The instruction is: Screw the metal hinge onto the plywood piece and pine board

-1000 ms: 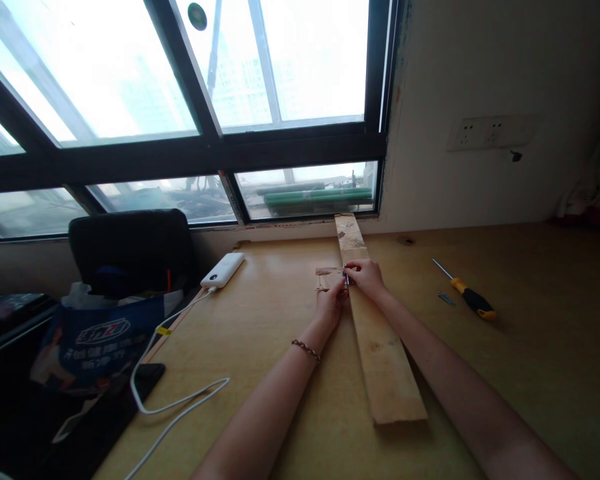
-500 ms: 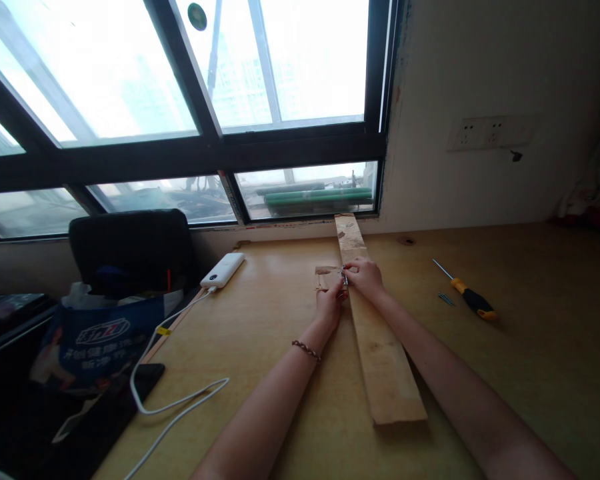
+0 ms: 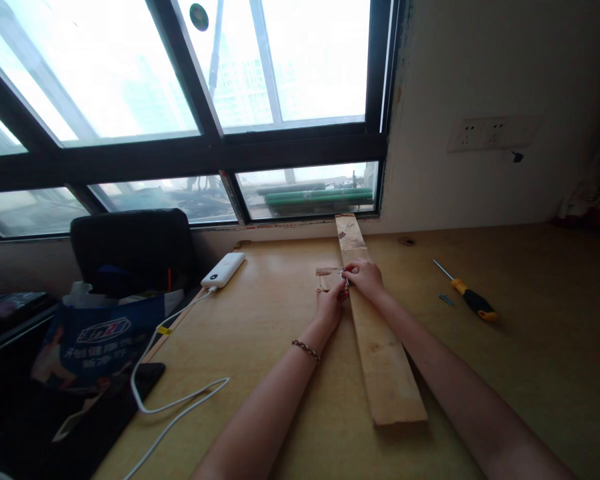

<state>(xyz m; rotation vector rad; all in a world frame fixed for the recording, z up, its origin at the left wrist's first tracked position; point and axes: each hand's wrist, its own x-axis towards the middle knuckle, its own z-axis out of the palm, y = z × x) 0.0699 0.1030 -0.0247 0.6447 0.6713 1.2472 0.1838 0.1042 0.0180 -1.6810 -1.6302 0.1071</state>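
Observation:
A long wooden board (image 3: 387, 363) lies lengthwise on the table, its far end near the window sill. Against its left edge sits a short wooden block (image 3: 325, 272). Where the two meet, a small shiny metal piece (image 3: 345, 275) shows between my fingertips, too small to name surely. My left hand (image 3: 330, 303) pinches it from the left, beside the short block. From above the board my right hand (image 3: 364, 275) pinches the same piece, fingers closed. My fingers cover most of it.
To the right on the table (image 3: 280, 400) lie a yellow-and-black screwdriver (image 3: 473, 300) and several screws (image 3: 446, 299). A white power bank (image 3: 223, 269) with a white cable (image 3: 180, 408) lies at the left edge. Beyond stand a black chair (image 3: 133, 243) and a blue bag (image 3: 105, 340).
Both hands stay at the same spot, with only slight finger movement at the metal piece. The board and screwdriver have not visibly moved.

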